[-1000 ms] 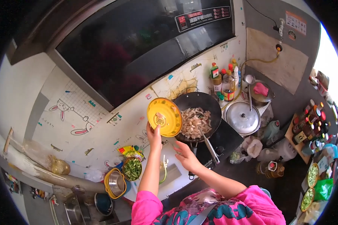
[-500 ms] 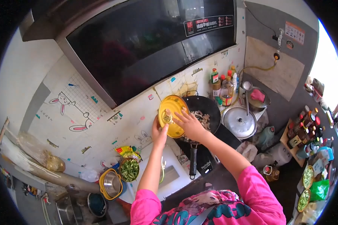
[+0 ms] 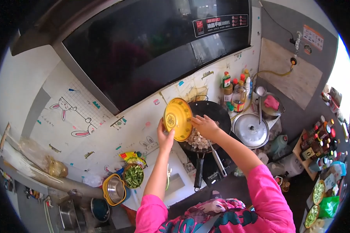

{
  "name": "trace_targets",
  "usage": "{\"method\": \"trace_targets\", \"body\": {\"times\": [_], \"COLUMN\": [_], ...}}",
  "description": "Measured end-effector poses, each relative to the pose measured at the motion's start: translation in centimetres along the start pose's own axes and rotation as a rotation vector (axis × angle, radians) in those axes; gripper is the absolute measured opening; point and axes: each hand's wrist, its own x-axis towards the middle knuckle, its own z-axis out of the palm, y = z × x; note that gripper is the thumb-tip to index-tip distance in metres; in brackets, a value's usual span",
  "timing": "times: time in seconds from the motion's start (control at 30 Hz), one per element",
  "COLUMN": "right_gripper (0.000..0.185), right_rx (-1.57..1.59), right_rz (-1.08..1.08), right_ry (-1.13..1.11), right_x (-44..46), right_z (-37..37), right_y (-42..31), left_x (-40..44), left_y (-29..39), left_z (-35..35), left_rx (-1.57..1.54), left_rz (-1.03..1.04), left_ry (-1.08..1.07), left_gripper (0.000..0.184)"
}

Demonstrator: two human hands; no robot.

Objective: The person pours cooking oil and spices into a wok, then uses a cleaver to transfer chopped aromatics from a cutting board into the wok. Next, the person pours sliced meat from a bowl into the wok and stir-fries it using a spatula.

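Observation:
My left hand (image 3: pixel 165 136) grips the outer edge of a yellow patterned bowl (image 3: pixel 178 130), tipped on its side above the wok (image 3: pixel 212 110). The inside of the bowl faces me and looks bare apart from its printed pattern. Beside the bowl's right rim is my right hand (image 3: pixel 205 127), its fingers stretched toward the rim, holding nothing I can see. Below it, pale sliced meat (image 3: pixel 199 140) lies in the wok. A spatula (image 3: pixel 218 159) leans in the wok, its handle pointing toward me. The wok's black handle (image 3: pixel 199 173) also points my way.
To the wok's right stands a lidded silver pot (image 3: pixel 251 130), with sauce bottles (image 3: pixel 237 93) behind. On the left are a basket of cut green vegetables (image 3: pixel 133 176) and a steel bowl in a yellow basket (image 3: pixel 114 189). A range hood (image 3: pixel 155 54) hangs above.
My right hand has drawn out of the bowl to its right rim. The small pieces in the bowl are gone, and more of the meat and the spatula handle show.

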Motion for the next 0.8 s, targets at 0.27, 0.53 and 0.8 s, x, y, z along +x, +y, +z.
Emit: {"method": "trace_targets", "body": {"times": [0.27, 0.53, 0.8], "right_gripper": [0.031, 0.054, 0.044], "right_rx": [0.667, 2.181, 0.687], "right_rz": [0.177, 0.716, 0.228], "right_ry": [0.349, -0.136, 0.472], "right_x": [-2.6, -3.6, -3.4], "right_z": [-3.9, -2.9, -0.5], "right_y": [-6.0, -21.1, -28.5], "left_x": [-1.9, -7.9, -14.8], "left_y": [0.7, 1.2, 1.6], "left_z": [-1.9, -9.5, -14.8], "left_rx": [-0.458, -0.956, -0.721], "left_rz": [-0.241, -0.465, -0.428], "left_ry": [0.122, 0.272, 0.413], "left_gripper": [0.058, 0.051, 0.056]}}
